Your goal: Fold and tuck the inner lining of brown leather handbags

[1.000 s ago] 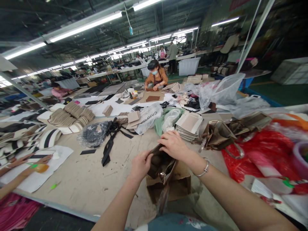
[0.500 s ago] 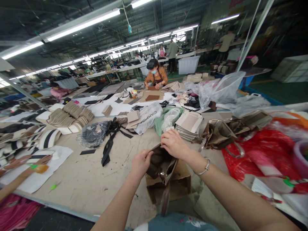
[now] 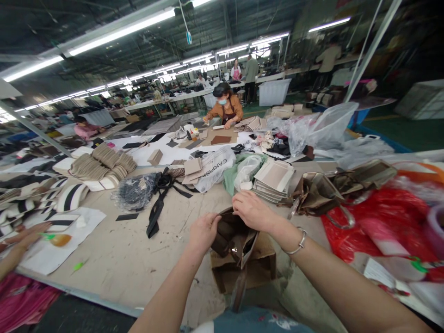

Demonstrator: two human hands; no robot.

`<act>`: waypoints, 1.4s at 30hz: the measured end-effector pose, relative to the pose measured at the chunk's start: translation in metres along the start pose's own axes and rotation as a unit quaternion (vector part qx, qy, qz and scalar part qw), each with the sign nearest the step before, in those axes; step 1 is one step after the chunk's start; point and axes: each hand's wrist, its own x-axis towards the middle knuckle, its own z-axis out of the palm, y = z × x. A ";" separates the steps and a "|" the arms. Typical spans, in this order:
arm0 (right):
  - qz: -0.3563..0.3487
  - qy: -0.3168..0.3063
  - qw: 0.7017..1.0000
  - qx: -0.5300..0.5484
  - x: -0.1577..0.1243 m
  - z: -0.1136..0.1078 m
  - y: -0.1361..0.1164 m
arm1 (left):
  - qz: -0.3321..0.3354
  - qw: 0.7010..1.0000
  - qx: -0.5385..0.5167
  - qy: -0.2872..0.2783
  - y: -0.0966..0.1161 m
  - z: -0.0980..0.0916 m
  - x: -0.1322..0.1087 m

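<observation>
A dark brown bag (image 3: 224, 239) gapes open in front of me, with a small shiny metal piece on it. My left hand (image 3: 204, 232) pinches its rim on the left side. On the far edge, my right hand (image 3: 252, 210) is closed on the rim, fingers curled over it. The bag rests at a cardboard box (image 3: 266, 263), whose open side faces me. A strap (image 3: 239, 291) hangs from the bag toward my body. Inside, the bag is dark and its bottom cannot be made out.
Beyond my hands lie stacked beige panels (image 3: 272, 178), a plastic bag (image 3: 217, 169) and black straps (image 3: 157, 215). More brown bags (image 3: 319, 192) and a red plastic bag (image 3: 385, 222) are on the right. At left, a co-worker's arm (image 3: 26, 245) reaches beside a glue bottle (image 3: 58, 239). Another person (image 3: 225, 111) works opposite.
Both my hands keep their hold on the bag's rim, almost unmoved. At left, the co-worker's hands have shifted leftward, away from the glue bottle. The person opposite has moved their hands apart.
</observation>
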 end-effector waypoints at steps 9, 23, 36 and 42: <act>0.088 -0.020 0.996 -0.005 0.005 0.004 -0.001 | 0.040 0.999 0.006 -0.015 0.006 -0.003 -0.004; 0.106 -0.029 0.994 -0.017 0.006 0.001 -0.003 | 0.071 0.989 0.061 -0.114 0.019 -0.024 0.009; 0.197 0.176 0.936 0.234 -0.025 -0.001 0.011 | 0.044 0.989 0.102 -0.097 0.024 -0.018 0.037; 0.239 0.167 0.934 0.206 -0.073 -0.003 -0.043 | 0.058 0.992 0.037 -0.104 0.031 -0.014 0.042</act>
